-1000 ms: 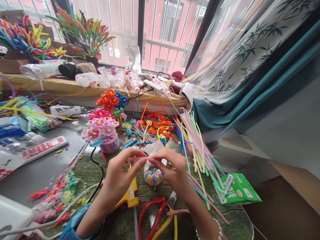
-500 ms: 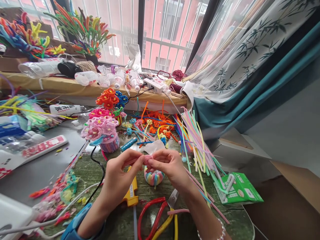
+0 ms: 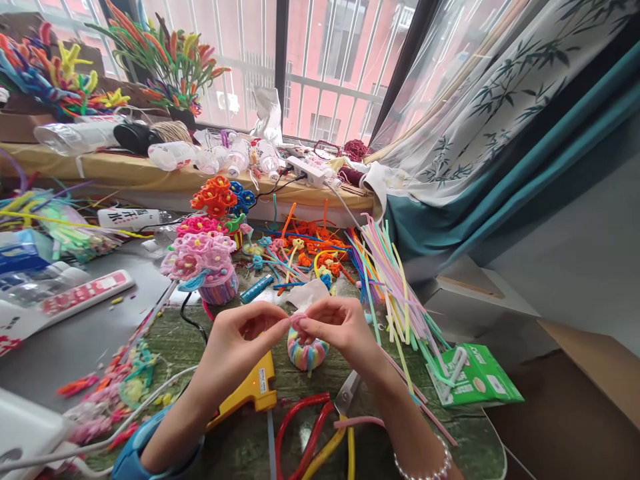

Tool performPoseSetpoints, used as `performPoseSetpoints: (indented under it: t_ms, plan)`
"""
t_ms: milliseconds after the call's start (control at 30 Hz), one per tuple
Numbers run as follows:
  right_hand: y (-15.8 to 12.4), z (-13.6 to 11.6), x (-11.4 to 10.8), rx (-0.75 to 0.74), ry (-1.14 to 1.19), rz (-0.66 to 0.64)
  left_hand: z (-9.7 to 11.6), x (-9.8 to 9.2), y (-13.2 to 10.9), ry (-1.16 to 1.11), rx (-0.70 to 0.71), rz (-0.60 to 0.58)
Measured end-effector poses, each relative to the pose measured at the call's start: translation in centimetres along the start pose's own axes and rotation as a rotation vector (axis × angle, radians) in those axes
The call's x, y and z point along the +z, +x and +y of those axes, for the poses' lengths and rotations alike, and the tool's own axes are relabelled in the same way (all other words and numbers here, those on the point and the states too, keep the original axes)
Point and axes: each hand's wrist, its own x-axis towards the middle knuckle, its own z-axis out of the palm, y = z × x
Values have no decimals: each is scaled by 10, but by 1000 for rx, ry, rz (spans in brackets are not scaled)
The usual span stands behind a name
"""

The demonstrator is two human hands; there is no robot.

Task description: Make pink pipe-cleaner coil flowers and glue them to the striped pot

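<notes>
My left hand (image 3: pixel 235 350) and my right hand (image 3: pixel 334 330) meet fingertip to fingertip above the table, both pinched on a small pink pipe-cleaner piece (image 3: pixel 297 321). Just below them sits a small striped pastel pipe-cleaner pot (image 3: pixel 307 353). A yellow glue gun (image 3: pixel 250 393) lies under my left wrist. Scissors (image 3: pixel 345 402) lie by my right wrist, beside red, yellow and pink pipe cleaners (image 3: pixel 310 433).
A pink flower pot craft (image 3: pixel 203 263) and orange and blue flowers (image 3: pixel 220 197) stand behind. A fan of pastel pipe cleaners (image 3: pixel 395 287) and a green box (image 3: pixel 475 377) lie to the right. Bottles and a power strip (image 3: pixel 313 173) crowd the sill. Scraps litter the left.
My hands have stayed pinched together on the pink piece, shifting slightly; my fingers have worked it a little. Nothing else on the table has moved.
</notes>
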Motion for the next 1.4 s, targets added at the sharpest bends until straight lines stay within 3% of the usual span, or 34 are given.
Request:
performPoseSetpoints:
  t_ms: [167, 267, 633, 833, 1100, 1233, 1400]
  plan:
    - [2, 0, -3, 31, 12, 2, 0, 0, 1, -116, -121, -171]
    - [3, 3, -3, 59, 60, -1, -3, 1, 0, -181, -129, -205]
    - [3, 4, 1, 25, 110, 51, 0, 7, -1, -199, -103, -159]
    - [1, 7, -2, 56, 165, -24, -6, 10, -1, -237, -51, -96]
    - [3, 7, -6, 92, 112, -65, -2, 8, -1, -281, -91, -143]
    - [3, 5, -4, 69, 48, -35, -3, 7, -1, -188, -95, -146]
    - [0, 1, -5, 86, 13, -73, -8, 8, 0, -7, 17, -71]
